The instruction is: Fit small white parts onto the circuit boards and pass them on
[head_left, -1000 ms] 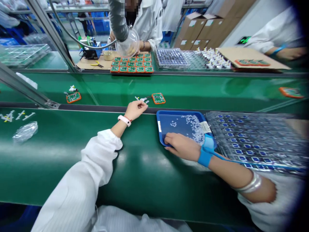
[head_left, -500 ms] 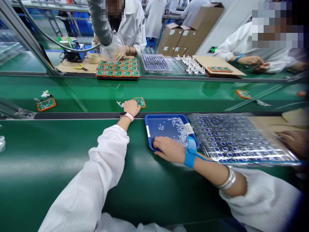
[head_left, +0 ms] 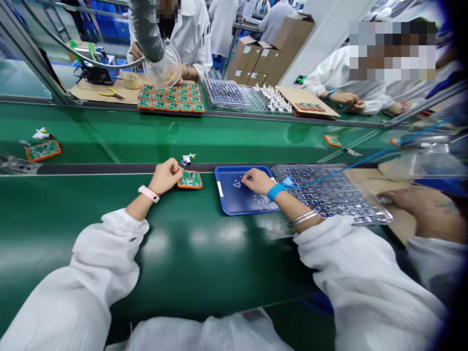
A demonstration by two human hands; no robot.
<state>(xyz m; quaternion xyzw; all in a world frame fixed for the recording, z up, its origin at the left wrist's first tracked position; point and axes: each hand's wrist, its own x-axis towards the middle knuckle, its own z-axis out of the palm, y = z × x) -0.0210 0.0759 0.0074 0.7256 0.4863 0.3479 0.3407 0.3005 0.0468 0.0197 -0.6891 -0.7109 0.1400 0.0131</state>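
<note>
Blue plastic tray [head_left: 228, 192] holding small white pieces [head_left: 263, 201], right hand [head_left: 257, 181] inside.

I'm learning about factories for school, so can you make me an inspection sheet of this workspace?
surface: green conveyor belt, shiny.
job's things: left hand at an orange-framed circuit board; right hand in a blue tray of small white pieces.
clutter: second orange-framed board on the far belt; clear tray of blue-marked parts.
grippers: left fingers pinched; anything held is too small to tell. Right fingers touch the tray's pieces.
cables: blue cord from the right wrist strap.
surroundings: cardboard boxes; co-worker across the belt.
</note>
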